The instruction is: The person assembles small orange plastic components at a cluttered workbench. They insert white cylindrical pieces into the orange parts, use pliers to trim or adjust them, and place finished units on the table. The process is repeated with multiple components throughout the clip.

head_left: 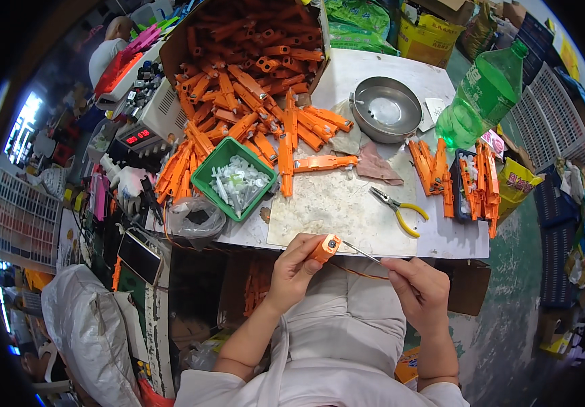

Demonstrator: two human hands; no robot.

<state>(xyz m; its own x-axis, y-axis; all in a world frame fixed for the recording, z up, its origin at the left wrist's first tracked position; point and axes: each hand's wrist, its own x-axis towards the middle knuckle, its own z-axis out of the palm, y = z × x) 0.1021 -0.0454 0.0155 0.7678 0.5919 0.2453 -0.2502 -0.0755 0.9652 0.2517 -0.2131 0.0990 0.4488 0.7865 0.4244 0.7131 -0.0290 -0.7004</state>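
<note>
My left hand (291, 277) is closed round an orange plastic part (324, 249), held end-on just in front of the table edge. A small dark round spot shows on its end face. In my right hand (420, 290) is a thin metal rod-like tool (363, 253), pinched between thumb and fingers; its far end comes close to the orange part, and whether they touch I cannot tell. Its handle is hidden in the fingers. A thin brownish cord (357, 272) runs below it. Pliers with yellow handles (401, 211) lie on the table beyond my right hand.
A large carton (177, 41) spills many orange plastic parts (238, 102) onto the table. Nearer stand a green tray (201, 178) of small whitish pieces and a clear plastic bag (196, 220). A metal bowl (411, 112), green bottle (482, 95) and dark bin (461, 203) are at right.
</note>
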